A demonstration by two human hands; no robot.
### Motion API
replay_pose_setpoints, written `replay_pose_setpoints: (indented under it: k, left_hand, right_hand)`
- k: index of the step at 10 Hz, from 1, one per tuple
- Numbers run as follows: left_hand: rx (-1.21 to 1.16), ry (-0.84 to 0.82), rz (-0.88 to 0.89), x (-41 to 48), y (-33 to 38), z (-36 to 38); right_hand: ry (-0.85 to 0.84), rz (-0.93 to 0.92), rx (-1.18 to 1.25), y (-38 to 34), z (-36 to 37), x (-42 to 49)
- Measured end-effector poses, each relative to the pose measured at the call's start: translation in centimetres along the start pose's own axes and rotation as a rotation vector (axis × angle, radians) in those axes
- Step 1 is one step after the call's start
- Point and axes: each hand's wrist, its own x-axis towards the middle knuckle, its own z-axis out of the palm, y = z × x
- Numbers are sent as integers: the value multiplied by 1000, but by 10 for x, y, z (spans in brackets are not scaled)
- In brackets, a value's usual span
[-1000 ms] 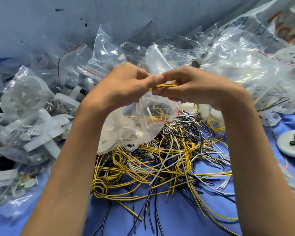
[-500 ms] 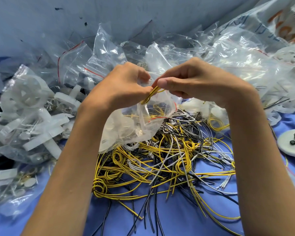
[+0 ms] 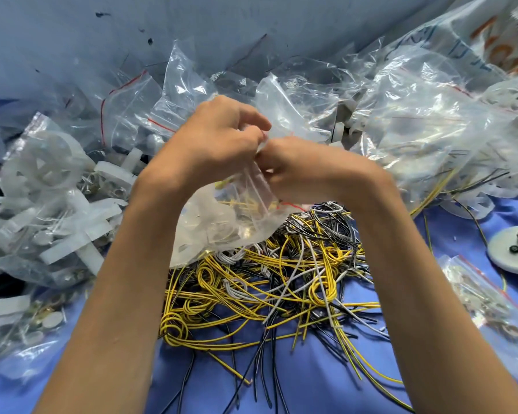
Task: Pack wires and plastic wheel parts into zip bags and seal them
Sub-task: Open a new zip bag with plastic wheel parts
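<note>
Clear plastic zip bag (image 3: 253, 227) w/ yellow wires (image 3: 240, 203) & white plastic wheel part (image 3: 199, 225) inside hangs above tangled yellow/black/grey wire pile (image 3: 281, 279); L hand (image 3: 219, 138) & R hand (image 3: 305, 171) pinch its top edge.

A zip bag (image 3: 222, 222) is hanging at the centre, the left hand (image 3: 216, 138) and right hand (image 3: 305, 168) gripping its top, above wires (image 3: 266, 279) lying on the bench (image 3: 311, 383). Bagged wheel parts (image 3: 42, 189) are lying left, more bags (image 3: 416, 130) are heaping far right, and a disc (image 3: 515, 252) is sitting at the right edge, a small bag (image 3: 485, 300) nearer.
</note>
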Motion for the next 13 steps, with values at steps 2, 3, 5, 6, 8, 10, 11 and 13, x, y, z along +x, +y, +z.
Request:
replay_pose_setpoints:
  k: [2,3,5,6,8,10,11,13]
  left_hand:
    - [-52,4,-7,-2,3,-3]
    - [-86,2,-16,-5,7,-5]
    - [-70,18,-23,-6,7,-9]
    - [-56,9,-7,-6,8,-8]
    - [-51,-1,9,-5,6,-8]
    - [-74,-3,5,-3,4,-7]
    - [-66,-8,-1,-3,5,-7]
    - [-59,-9,-7,-4,5,-7]
  right_hand:
    - [-38,-9,-174,1,14,7]
    - [166,-45,-67,0,13,8]
    - [-24,55,89,-1,27,18]
    - [-149,19,170,-1,27,12]
    - [-194,33,18,-2,26,11]
    - [-127,12,10,-2,24,16]
    - [-141,21,29,-1,26,16]
    - [-173,14,-1,-1,24,15]
